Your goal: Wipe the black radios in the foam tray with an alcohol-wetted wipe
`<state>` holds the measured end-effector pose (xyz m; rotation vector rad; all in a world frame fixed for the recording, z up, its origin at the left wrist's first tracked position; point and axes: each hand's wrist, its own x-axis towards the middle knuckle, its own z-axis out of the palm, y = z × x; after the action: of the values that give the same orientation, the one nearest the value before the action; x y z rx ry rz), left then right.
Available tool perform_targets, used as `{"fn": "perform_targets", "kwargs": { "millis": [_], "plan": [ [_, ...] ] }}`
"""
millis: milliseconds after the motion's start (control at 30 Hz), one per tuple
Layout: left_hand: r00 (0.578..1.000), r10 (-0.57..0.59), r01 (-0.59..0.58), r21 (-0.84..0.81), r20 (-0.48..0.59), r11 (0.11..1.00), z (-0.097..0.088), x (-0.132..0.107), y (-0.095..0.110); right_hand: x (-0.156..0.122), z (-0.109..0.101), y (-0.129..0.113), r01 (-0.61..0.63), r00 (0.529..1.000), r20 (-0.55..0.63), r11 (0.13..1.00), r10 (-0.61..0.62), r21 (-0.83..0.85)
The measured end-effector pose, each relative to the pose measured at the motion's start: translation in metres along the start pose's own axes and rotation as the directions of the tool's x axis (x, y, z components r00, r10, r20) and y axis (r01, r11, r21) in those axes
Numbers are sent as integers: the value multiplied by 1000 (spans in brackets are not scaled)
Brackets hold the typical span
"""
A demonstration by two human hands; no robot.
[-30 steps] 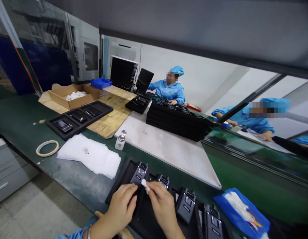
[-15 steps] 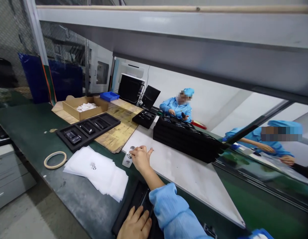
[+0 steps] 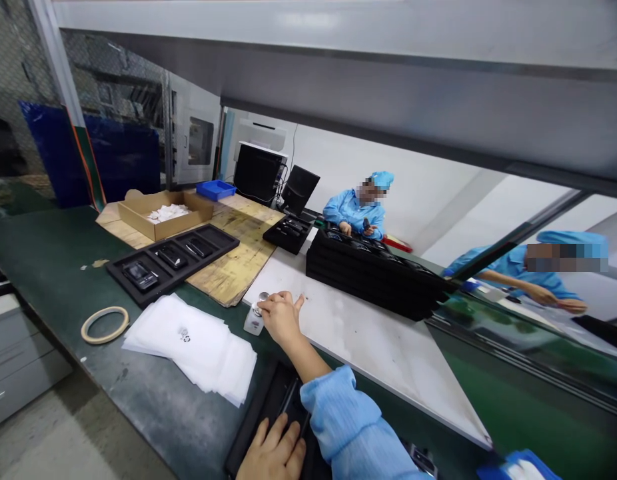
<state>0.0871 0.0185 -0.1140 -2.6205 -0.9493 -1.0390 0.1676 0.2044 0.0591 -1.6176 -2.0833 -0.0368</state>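
Note:
A small white bottle with a metal top (image 3: 253,323) stands at the near corner of the white board. The bent fingers of my right hand (image 3: 283,320) are pressed together at that top; whatever they may pinch is hidden. Below, my left hand (image 3: 276,452) lies flat with fingers spread on a black foam tray (image 3: 253,427). A dark slim item (image 3: 290,397) shows in the tray just beyond the fingertips. To the left of both hands is a loose stack of white printed sheets or bags (image 3: 193,343).
A tape roll (image 3: 104,325), a black tray with devices (image 3: 173,260) and a cardboard box of white pieces (image 3: 163,217) occupy the left. Stacked black trays (image 3: 373,277) stand on the white board (image 3: 388,360). Two co-workers sit beyond. A shelf (image 3: 338,80) hangs overhead.
My view has shifted slightly. My right hand stays at the bottle's top and my left hand stays on the tray. The co-workers' hands have moved a little.

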Motion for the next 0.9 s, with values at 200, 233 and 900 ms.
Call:
{"fn": "perform_targets", "kwargs": {
  "millis": [200, 233, 900],
  "plan": [
    [989, -74, 84, -78, 125, 993, -44, 17, 8, 0, -18, 5, -5, 1000, 6, 1000, 4, 28],
    [982, -97, 114, -96, 161, 989, -52, 20, 9, -6, -26, 14, -16, 1000, 8, 999, 16, 33],
    [923, -21, 16, 18, 384, 1000, -82, 38, 11, -166, -45, 91, 35, 999, 5, 999, -36, 22]
  ]
}}
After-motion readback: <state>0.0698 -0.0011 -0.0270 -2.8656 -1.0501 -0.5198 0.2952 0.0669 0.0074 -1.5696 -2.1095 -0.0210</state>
